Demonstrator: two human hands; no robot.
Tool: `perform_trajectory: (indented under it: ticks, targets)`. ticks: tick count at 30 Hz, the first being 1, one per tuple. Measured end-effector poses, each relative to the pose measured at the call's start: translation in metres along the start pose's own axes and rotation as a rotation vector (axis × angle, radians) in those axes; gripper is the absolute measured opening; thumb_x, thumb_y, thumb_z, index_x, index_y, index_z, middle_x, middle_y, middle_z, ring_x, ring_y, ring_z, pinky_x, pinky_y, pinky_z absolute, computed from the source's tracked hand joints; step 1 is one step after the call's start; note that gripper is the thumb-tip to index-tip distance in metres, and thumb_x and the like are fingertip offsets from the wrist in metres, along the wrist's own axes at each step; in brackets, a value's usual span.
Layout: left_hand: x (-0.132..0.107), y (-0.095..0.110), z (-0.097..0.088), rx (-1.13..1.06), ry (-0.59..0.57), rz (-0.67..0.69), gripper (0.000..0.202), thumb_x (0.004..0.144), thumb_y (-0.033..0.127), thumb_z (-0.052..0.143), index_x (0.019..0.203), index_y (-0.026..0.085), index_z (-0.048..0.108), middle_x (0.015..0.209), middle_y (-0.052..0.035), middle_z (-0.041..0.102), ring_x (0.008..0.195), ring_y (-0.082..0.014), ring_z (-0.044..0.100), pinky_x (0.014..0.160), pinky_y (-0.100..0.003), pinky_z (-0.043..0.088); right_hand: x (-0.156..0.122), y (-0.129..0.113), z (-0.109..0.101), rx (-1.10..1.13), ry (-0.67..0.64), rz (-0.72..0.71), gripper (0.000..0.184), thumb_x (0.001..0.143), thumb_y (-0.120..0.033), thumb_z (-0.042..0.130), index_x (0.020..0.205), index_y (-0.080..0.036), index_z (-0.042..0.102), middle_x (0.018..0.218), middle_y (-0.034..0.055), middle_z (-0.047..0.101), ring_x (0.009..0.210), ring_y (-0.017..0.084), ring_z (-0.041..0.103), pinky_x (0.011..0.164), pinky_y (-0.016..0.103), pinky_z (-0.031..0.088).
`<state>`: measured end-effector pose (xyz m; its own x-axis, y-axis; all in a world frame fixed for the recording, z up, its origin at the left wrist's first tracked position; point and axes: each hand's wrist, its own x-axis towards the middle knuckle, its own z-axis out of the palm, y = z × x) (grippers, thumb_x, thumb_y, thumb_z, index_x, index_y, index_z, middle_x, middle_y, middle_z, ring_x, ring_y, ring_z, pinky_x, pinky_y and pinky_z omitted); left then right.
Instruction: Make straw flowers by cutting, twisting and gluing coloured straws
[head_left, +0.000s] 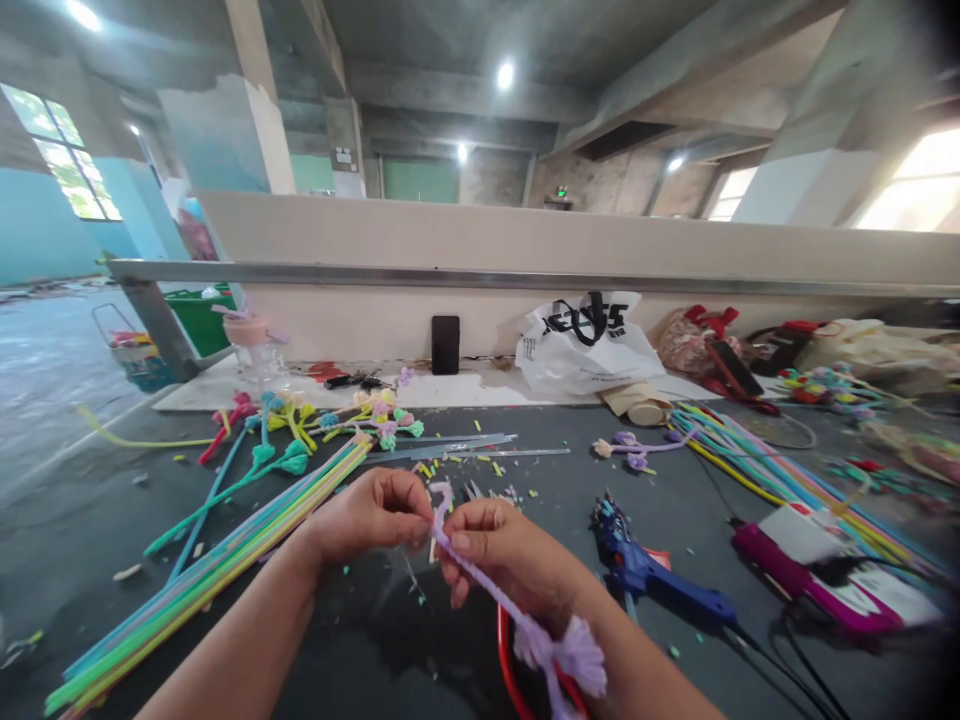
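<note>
My left hand [375, 518] and my right hand [495, 555] meet above the dark table [375, 640], both pinching a lilac pipe cleaner [480, 580]. Its curled tip sticks up between my thumbs. The stem runs down over my right wrist to a fluffy lilac flower [574, 655]. Red scissor handles [510, 670] lie under my right forearm.
A bundle of coloured straws [217, 570] lies at the left, finished pipe-cleaner flowers [330, 420] behind it. A blue glue gun [652, 575] and a magenta one [795, 570] lie at the right with cords. More straws [757, 460], a white bag [585, 345] and a phone [445, 345] stand further back.
</note>
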<state>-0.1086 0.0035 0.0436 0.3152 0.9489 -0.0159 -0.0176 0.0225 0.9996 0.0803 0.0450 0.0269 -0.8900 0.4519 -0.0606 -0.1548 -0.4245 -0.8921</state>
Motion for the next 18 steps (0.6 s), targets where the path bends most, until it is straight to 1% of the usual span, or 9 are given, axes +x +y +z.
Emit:
perform_trajectory:
  ticks: [3, 5, 7, 10, 14, 18]
  targets:
    - [-0.001, 0.002, -0.008, 0.152, -0.059, -0.074, 0.012, 0.066, 0.023, 0.066, 0.07, 0.012, 0.062, 0.059, 0.0, 0.06, 0.052, -0.008, 0.049, 0.05, -0.018, 0.035, 0.004, 0.008, -0.002, 0.045, 0.004, 0.105, 0.023, 0.068, -0.025, 0.069, 0.079, -0.007, 0.061, 0.063, 0.0043, 0.063, 0.049, 0.012, 0.06, 0.054, 0.03, 0.051]
    - [-0.001, 0.002, -0.011, 0.202, -0.078, -0.088, 0.012, 0.067, 0.022, 0.064, 0.073, 0.012, 0.063, 0.062, -0.0001, 0.062, 0.053, -0.0079, 0.05, 0.051, -0.018, 0.035, 0.006, 0.011, 0.0, 0.083, 0.025, 0.129, 0.022, 0.068, -0.023, 0.069, 0.08, -0.006, 0.061, 0.062, 0.0043, 0.063, 0.049, 0.012, 0.06, 0.053, 0.031, 0.053]
    - [-0.002, 0.002, -0.013, 0.213, -0.087, -0.076, 0.012, 0.068, 0.023, 0.064, 0.074, 0.013, 0.063, 0.064, -0.0004, 0.062, 0.056, -0.0086, 0.051, 0.054, -0.019, 0.037, 0.008, 0.011, 0.002, 0.131, 0.038, 0.139, 0.02, 0.07, -0.022, 0.067, 0.08, -0.005, 0.061, 0.062, 0.0039, 0.062, 0.048, 0.011, 0.059, 0.049, 0.03, 0.054]
    - [-0.003, 0.003, -0.014, 0.188, -0.12, -0.068, 0.015, 0.068, 0.026, 0.064, 0.075, 0.013, 0.063, 0.065, -0.0005, 0.062, 0.059, -0.0091, 0.051, 0.056, -0.02, 0.037, 0.009, 0.011, 0.004, 0.195, -0.001, 0.176, 0.021, 0.073, -0.022, 0.064, 0.083, -0.004, 0.062, 0.061, 0.004, 0.061, 0.047, 0.01, 0.058, 0.045, 0.028, 0.054]
    - [-0.004, 0.006, -0.012, 0.206, -0.149, -0.077, 0.017, 0.069, 0.028, 0.064, 0.077, 0.013, 0.063, 0.064, -0.0001, 0.061, 0.055, -0.0077, 0.048, 0.052, -0.018, 0.034, 0.009, 0.013, 0.002, 0.238, -0.05, 0.202, 0.022, 0.072, -0.022, 0.064, 0.081, -0.001, 0.062, 0.059, 0.0037, 0.061, 0.046, 0.01, 0.059, 0.048, 0.03, 0.056]
    - [-0.006, 0.011, -0.006, 0.245, -0.17, -0.081, 0.012, 0.069, 0.024, 0.063, 0.073, 0.013, 0.063, 0.061, 0.0018, 0.059, 0.052, -0.0055, 0.043, 0.049, -0.017, 0.031, 0.008, 0.015, 0.0, 0.225, -0.075, 0.199, 0.022, 0.07, -0.021, 0.067, 0.076, -0.001, 0.062, 0.055, 0.0037, 0.062, 0.042, 0.009, 0.058, 0.048, 0.03, 0.056]
